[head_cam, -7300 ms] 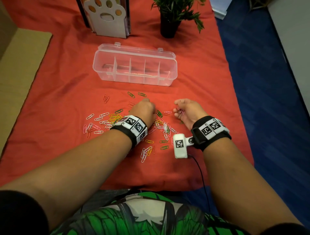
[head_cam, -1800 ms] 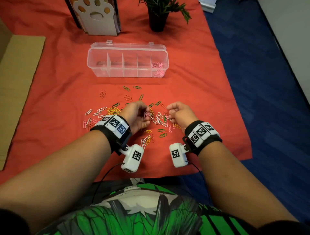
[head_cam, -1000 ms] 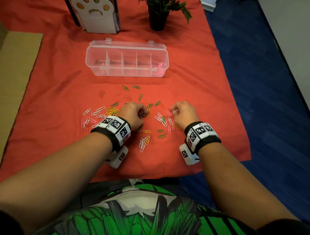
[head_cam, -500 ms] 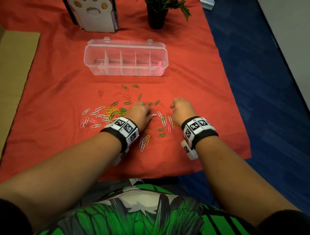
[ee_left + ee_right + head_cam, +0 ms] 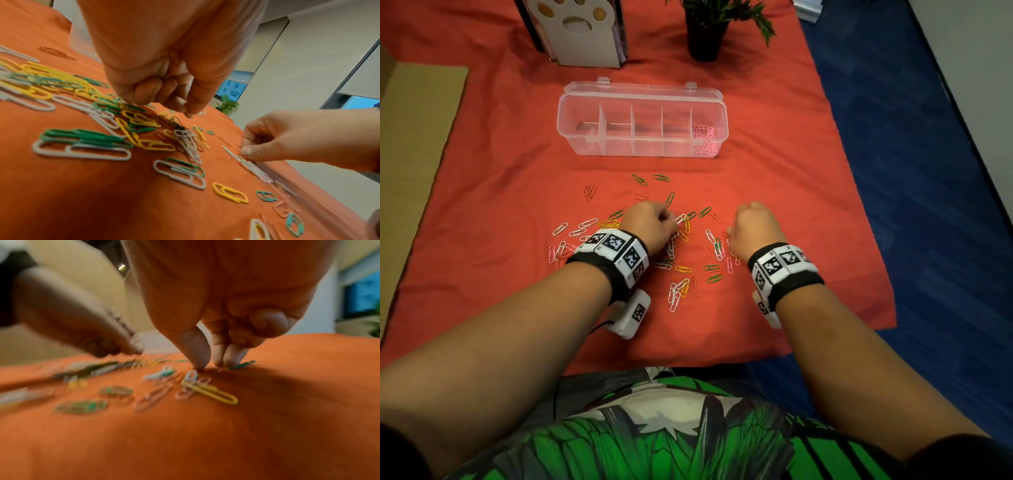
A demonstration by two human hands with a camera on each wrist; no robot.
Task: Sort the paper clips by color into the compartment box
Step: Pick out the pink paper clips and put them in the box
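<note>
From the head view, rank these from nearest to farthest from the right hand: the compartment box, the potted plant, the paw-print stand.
Measured from the right hand:
1. Compartment box, straight ahead on the cloth, slightly left.
2. Potted plant, beyond the box at the far edge.
3. Paw-print stand, far-left corner, left of the plant.

Orange-red cloth spread over the surface. Dark blue carpeted floor to the right, bounded by a pale wall. Flat tan cardboard sheet at left. Bright windows with grey roller blinds beyond.
</note>
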